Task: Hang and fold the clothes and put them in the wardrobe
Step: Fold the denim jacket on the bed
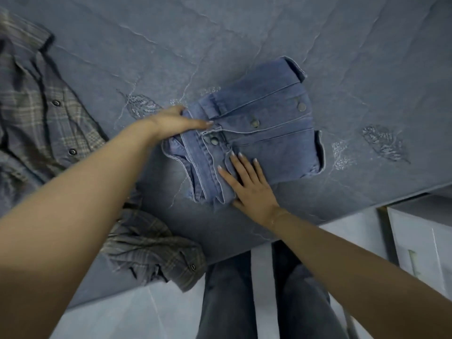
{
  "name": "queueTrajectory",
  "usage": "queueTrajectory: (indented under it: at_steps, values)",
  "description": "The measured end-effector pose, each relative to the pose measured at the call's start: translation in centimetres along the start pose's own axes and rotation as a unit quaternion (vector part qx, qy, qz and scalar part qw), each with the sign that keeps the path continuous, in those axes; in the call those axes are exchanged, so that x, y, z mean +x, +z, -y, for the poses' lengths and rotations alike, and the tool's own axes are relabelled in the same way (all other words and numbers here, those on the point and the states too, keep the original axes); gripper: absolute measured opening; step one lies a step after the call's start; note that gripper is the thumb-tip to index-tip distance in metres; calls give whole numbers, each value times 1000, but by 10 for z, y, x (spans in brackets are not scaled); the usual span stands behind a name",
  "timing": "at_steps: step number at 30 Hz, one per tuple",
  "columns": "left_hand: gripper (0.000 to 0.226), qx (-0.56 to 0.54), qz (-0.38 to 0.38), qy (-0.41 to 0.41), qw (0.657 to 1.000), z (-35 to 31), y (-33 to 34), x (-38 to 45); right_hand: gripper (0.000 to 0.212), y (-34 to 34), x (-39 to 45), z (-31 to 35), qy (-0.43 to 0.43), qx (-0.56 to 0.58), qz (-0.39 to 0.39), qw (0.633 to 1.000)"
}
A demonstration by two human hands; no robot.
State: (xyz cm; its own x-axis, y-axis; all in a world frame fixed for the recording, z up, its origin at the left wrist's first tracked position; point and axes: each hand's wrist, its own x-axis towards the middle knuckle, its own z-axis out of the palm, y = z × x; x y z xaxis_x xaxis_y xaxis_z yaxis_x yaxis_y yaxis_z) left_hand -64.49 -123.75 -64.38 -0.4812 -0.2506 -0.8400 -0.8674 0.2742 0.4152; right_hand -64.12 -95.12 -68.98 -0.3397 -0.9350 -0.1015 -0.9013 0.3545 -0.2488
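Folded shirt [259, 133] on bed [244, 33] — plaid shirt [44, 113] leftward

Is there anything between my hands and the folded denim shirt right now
Nothing visible: the left hand and right hand already rest on the denim shirt. The plaid shirt lies apart, to the left.
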Motion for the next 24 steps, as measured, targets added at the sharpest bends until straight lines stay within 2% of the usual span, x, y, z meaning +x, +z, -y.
queueTrajectory:
  at_steps: [2, 5, 7, 9, 11, 13, 15, 16, 18, 20, 22, 24]
  values:
    - [87, -46, -11, 9, 999, 3, 7, -3, 86, -2, 4, -10, -14, 39, -32, 999]
    - [51, -180, -26, 12, 983, 5, 22, -12, 68, -13, 6, -17, -16, 113, -63, 991]
    - [43, -220, -48, 13, 974, -2, 28, -25, 58, -29, 1, -21, 3, 226, -42, 973]
    - [37, -213, -114, 36, 970, -14, 29, -41, 55, -55, -11, -30, 58, 345, -38, 936]
    - [24, -231, -182, 74, 953, -30, 31, -63, 58, -89, -22, -38, 121, 400, -74, 906]
    - [30, -269, -188, 97, 939, -54, 27, -90, 61, -125, -31, -44, 174, 438, -105, 876]
    - [42, -264, -139, 98, 949, -82, 16, -112, 52, -161, -33, -50, 213, 521, -115, 819]
    - [37, -240, -95, 90, 962, -98, 8, -126, 48, -179, -33, -54, 227, 560, -118, 788]
    - [11, -181, 14, 73, 981, -124, -12, -145, 38, -211, -30, -64, 257, 606, -126, 742]
    - [23, -181, 102, 38, 977, -137, -30, -155, 24, -231, -28, -81, 289, 657, -130, 684]
    - [36, -191, 108, -9, 976, -141, -41, -153, 28, -237, -28, -103, 316, 716, -90, 615]
    - [42, -192, 102, -47, 975, -135, -39, -140, 35, -224, -25, -124, 346, 727, -38, 591]
